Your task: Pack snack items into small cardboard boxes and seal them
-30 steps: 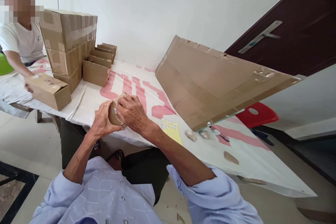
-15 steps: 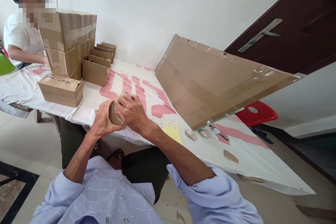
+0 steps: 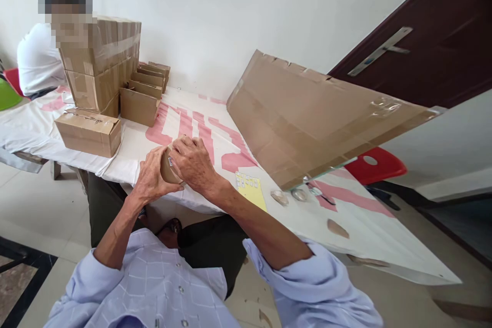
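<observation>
A small brown cardboard box is held between my two hands at the table's near edge. My left hand wraps round its left side, thumb along the bottom. Over its right side and top curl the fingers of my right hand. A small pale label shows on the box near my right fingers; much of the box is hidden by the hands. To the right of my right hand lies a yellow sheet with rows of small pale stickers on it.
Stacked taped cartons stand at the left, a single closed carton before them and several open boxes beside. A big cardboard panel leans right of centre. Tape rolls lie below it. Another person sits behind the stack.
The other person has shifted right and leaned further behind the carton stack. My hands keep their grip on the small box with hardly any movement.
</observation>
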Demonstrator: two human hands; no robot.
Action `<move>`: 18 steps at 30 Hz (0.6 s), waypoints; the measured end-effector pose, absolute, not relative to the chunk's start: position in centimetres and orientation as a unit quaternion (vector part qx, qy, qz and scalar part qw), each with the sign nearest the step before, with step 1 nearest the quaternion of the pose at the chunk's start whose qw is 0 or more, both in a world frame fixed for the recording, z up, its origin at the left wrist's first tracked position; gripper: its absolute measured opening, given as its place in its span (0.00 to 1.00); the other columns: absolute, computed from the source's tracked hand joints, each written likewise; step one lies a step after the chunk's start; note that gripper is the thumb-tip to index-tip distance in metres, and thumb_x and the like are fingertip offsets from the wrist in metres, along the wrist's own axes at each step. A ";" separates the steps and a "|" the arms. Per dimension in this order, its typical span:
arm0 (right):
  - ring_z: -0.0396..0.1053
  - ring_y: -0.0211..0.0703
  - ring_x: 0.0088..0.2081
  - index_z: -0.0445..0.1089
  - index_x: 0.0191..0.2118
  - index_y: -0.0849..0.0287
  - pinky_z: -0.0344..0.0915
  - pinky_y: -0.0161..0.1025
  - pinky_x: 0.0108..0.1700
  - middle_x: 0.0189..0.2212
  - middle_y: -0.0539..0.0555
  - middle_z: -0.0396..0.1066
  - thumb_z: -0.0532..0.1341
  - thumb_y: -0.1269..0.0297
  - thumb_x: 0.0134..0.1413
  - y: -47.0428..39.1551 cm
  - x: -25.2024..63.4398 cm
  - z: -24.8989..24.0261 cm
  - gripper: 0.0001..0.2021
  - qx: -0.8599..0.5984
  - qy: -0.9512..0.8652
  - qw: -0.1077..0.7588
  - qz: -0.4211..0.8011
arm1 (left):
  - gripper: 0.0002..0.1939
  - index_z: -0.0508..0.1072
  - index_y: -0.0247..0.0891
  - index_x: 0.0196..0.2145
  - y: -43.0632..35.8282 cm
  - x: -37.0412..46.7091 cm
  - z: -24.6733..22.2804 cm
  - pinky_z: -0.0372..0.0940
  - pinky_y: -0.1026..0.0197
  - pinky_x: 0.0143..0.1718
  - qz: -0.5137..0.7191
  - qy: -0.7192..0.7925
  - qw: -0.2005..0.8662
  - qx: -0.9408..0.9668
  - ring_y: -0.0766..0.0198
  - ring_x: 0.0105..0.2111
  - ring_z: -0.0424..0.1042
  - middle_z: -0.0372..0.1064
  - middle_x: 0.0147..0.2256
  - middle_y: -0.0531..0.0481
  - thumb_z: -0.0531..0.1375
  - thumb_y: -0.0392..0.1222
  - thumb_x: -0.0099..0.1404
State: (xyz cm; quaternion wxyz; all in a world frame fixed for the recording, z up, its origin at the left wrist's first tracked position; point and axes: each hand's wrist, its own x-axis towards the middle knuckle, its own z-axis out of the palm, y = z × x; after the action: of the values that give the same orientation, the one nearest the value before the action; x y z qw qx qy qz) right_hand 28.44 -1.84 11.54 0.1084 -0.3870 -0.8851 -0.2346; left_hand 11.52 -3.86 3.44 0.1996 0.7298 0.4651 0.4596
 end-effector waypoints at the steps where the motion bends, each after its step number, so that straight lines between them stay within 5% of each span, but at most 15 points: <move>1: 0.62 0.59 0.53 0.83 0.50 0.62 0.53 0.52 0.52 0.49 0.66 0.79 0.58 0.72 0.74 -1.8 28.4 11.5 0.13 -0.387 -0.885 0.109 -0.232 | 0.62 0.62 0.46 0.72 -3.9 11.5 3.5 0.64 0.28 0.69 0.459 0.465 0.200 0.730 0.30 0.72 0.65 0.65 0.70 0.33 0.85 0.47 0.45; 18: 0.63 0.59 0.51 0.83 0.49 0.61 0.53 0.52 0.51 0.45 0.64 0.78 0.58 0.75 0.71 -1.5 27.8 11.7 0.14 -0.402 -0.882 0.092 -0.230 | 0.61 0.61 0.46 0.73 -4.2 11.5 3.7 0.63 0.28 0.70 0.456 0.464 0.205 0.731 0.30 0.73 0.64 0.64 0.71 0.33 0.84 0.47 0.48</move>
State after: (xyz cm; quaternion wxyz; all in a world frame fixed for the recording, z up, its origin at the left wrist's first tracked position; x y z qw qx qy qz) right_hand 27.76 -1.45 11.72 0.0915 -0.4017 -0.8817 -0.2298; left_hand 11.51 -4.20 3.73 0.2052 0.7309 0.4643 0.4562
